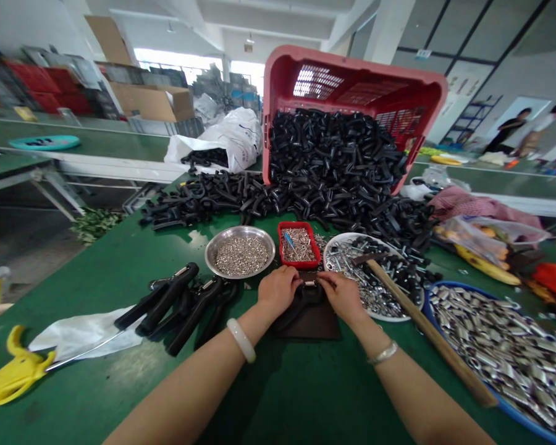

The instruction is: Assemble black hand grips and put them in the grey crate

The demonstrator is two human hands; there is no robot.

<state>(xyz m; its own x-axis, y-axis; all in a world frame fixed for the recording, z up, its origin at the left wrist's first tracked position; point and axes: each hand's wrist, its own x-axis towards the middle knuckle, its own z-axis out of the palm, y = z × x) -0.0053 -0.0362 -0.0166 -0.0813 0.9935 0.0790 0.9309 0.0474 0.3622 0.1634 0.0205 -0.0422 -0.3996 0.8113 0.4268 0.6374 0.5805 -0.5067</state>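
A black plastic handle (291,314) with a small metal spring (310,283) at its head lies on a dark flat plate (312,330). My left hand (278,292) has its fingers closed on the left side of the handle's head. From the right, my right hand (343,296) pinches at the other side, close to the spring; any small part between these fingertips is hidden. Just beyond the hands stands a red tray (281,247) of small metal pins with a blue-handled tool inside. Several black handles with springs (171,303) lie to the left.
A metal bowl (208,254) of rivet-like pieces stands left of the tray. On the right, a hammer (426,327) lies across a white basin (336,238) of parts, beside a blue basin (429,303) of metal pieces. Behind, a tipped red crate (354,62) spills black handles. A yellow tool (18,371) lies left.
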